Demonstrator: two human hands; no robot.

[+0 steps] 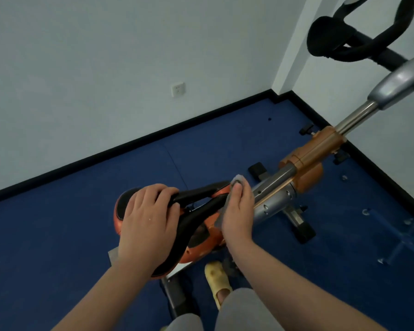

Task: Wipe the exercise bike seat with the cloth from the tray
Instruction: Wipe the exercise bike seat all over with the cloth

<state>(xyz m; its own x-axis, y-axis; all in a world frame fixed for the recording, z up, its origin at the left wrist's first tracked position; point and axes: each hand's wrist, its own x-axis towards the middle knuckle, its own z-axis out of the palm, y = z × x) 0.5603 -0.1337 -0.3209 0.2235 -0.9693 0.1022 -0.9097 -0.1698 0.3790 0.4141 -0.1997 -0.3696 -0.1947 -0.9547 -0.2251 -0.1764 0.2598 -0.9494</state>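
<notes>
The exercise bike seat [196, 212] is black with orange sides and a long slot down its middle; it sits low in the centre of the head view. My left hand [148, 223] lies flat over the wide rear of the seat, fingers curled into the slot. My right hand [238, 211] presses a small grey cloth [239, 180] against the narrow nose of the seat on its right side. Most of the cloth is hidden under my fingers. No tray is in view.
The bike's orange and silver frame [304, 163] runs up to the right toward black handlebars [344, 41]. Black pedals and base feet [301, 230] stand on the blue floor. My foot in a yellow slipper [216, 280] is beneath the seat. White walls close off the far side and the right.
</notes>
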